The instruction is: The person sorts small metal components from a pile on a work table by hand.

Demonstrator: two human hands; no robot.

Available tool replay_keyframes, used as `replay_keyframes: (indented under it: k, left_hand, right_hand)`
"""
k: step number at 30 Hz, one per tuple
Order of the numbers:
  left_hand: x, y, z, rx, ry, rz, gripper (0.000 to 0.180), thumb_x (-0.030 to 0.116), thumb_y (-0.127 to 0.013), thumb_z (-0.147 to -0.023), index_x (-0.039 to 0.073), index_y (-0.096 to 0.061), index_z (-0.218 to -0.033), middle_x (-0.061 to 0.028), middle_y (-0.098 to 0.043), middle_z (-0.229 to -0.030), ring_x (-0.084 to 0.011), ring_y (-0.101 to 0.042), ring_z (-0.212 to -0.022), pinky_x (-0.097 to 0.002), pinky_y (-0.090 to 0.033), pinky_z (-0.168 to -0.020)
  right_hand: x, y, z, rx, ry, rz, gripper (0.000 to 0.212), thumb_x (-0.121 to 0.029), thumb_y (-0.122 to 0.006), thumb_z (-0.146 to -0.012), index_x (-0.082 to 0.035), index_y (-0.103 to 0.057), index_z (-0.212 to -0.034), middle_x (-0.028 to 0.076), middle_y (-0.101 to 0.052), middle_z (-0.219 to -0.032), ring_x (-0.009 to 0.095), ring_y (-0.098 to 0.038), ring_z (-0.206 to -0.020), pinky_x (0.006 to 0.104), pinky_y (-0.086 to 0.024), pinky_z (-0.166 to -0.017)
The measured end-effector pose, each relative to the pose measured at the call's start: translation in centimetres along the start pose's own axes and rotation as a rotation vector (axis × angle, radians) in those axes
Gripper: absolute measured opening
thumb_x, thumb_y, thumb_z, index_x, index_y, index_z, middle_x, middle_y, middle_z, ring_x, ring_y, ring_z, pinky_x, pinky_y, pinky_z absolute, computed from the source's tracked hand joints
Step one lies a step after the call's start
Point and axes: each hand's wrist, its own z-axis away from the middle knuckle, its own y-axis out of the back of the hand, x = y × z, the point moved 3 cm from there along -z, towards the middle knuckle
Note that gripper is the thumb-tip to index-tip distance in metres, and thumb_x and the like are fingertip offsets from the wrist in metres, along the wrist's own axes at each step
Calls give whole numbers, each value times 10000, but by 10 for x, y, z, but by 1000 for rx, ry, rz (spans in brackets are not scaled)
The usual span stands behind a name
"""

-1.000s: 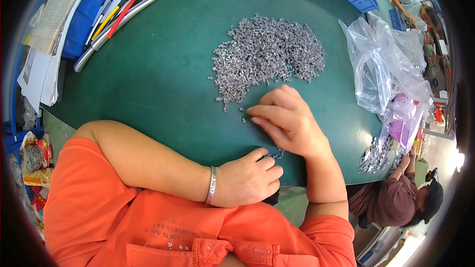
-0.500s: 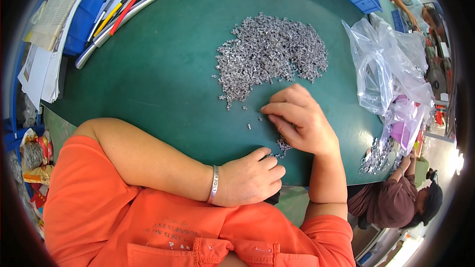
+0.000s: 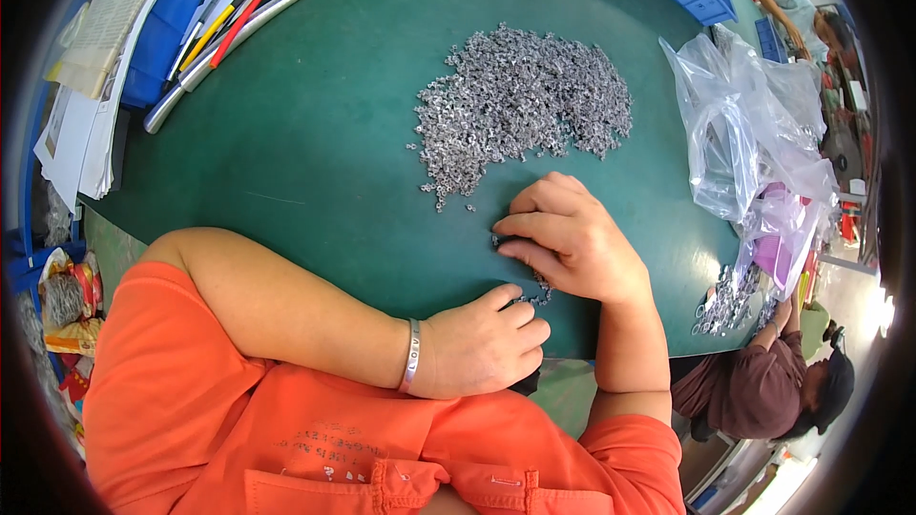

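Observation:
A broad pile of tiny grey metal pieces (image 3: 525,95), many looking like small rings or nuts, lies on the green tabletop (image 3: 315,124). Below the pile, my right hand (image 3: 572,243) is closed in a pinch low over the table. A small dark metal piece (image 3: 496,240) shows at its thumb and fingertips. My left hand (image 3: 485,341) rests at the table's near edge with its fingers loosely bent and slightly apart; its palm is hidden. Beside its index finger is a small cluster of the metal pieces (image 3: 542,294), partly covered by my right hand.
Pens (image 3: 253,10) and a long silvery strip (image 3: 277,24) lie at the far left by a blue bin (image 3: 172,33) and papers. Clear plastic bags (image 3: 735,124) and loose metal parts (image 3: 730,303) sit at right. A co-worker (image 3: 754,386) is beyond them; another person is farther back.
My right hand has come slightly down and left, closing over the spot where a few loose metal pieces lay. Those pieces no longer show separately. My left hand has stayed put.

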Motion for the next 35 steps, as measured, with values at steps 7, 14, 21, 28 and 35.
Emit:
replay_keyframes:
  k: [7,14,21,28,35]
  left_hand:
    - [2,1,1,-22,6,28,206,253,-603,-815,76,-628,-917,-72,-574,-923,-242,-577,-915,-443,-464,-980]
    - [0,0,0,-4,8,44,185,231,-588,-805,77,-633,-898,-69,-570,-892,-241,-574,-882,-433,-465,-963]
    - [-3,1,-2,32,0,37,149,193,-610,-769,74,-636,-854,-68,-553,-866,-241,-559,-863,-421,-483,-927]
    - [2,0,2,65,-52,-42,173,181,-608,-764,60,-663,-875,-69,-582,-902,-251,-574,-912,-422,-492,-920]
    - [0,1,-1,75,-19,-4,113,170,-610,-774,81,-628,-839,-52,-539,-853,-233,-570,-881,-506,-468,-995]
  right_hand:
    - [1,1,3,51,-16,40,212,23,-761,-744,-37,-717,-943,81,-636,-905,277,-590,-820,380,-477,-731]
    - [4,4,3,-118,6,-26,215,22,-759,-705,-44,-704,-902,87,-630,-901,303,-589,-827,402,-454,-759]
    - [-5,3,16,-46,80,44,201,-52,-760,-740,-24,-699,-930,102,-655,-991,311,-624,-885,419,-506,-778]
    - [-19,-8,52,-41,75,245,334,-169,-764,-798,-58,-728,-1111,115,-658,-1237,312,-628,-1180,465,-510,-1008]
    - [-4,-19,69,112,63,399,323,-171,-753,-808,-90,-733,-1120,129,-649,-1279,309,-613,-1216,473,-498,-1039]
